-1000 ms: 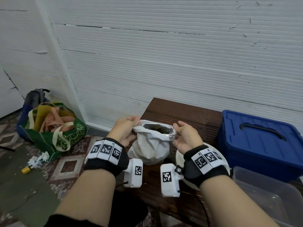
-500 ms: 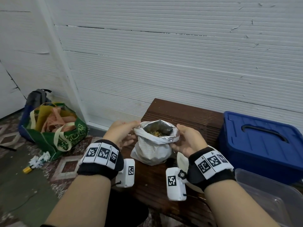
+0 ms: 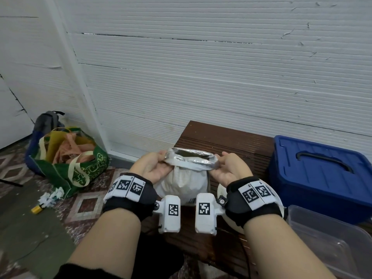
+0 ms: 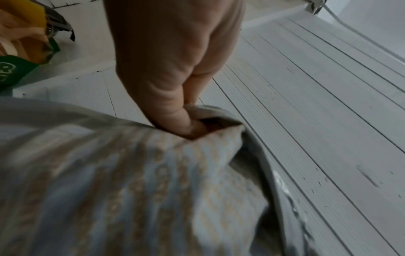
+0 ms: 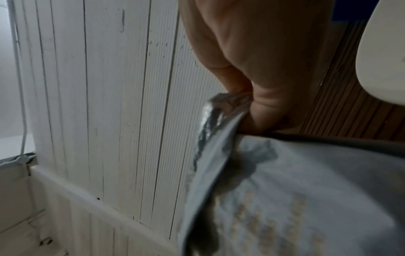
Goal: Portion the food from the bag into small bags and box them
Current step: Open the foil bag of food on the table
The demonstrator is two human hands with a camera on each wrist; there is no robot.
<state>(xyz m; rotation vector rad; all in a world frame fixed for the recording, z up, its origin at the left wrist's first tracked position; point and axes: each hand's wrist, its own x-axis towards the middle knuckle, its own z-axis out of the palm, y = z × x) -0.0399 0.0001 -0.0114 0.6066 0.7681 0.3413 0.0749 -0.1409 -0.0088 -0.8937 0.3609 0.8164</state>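
A white food bag (image 3: 182, 181) with a silver foil lining stands on the dark wooden bench (image 3: 227, 141). Its rolled-down rim (image 3: 191, 162) is stretched flat between both hands. My left hand (image 3: 156, 166) pinches the rim's left end, thumb on the foil (image 4: 192, 126). My right hand (image 3: 226, 166) pinches the right end (image 5: 252, 110). The mouth is a narrow slit, so the contents are hidden. In both wrist views the bag's printed side (image 4: 131, 190) (image 5: 295, 199) fills the lower frame.
A blue lidded box (image 3: 322, 172) sits on the bench at right. A clear plastic container (image 3: 330, 242) lies in front of it. A white plate (image 3: 221, 193) is under my right wrist. A green tote bag (image 3: 68, 164) stands on the floor at left, by the white wall.
Both hands have pulled apart, stretching the bag's rim sideways. The mouth, wide open half a second ago with food showing, is now a narrow slit. The bag sits slightly higher.
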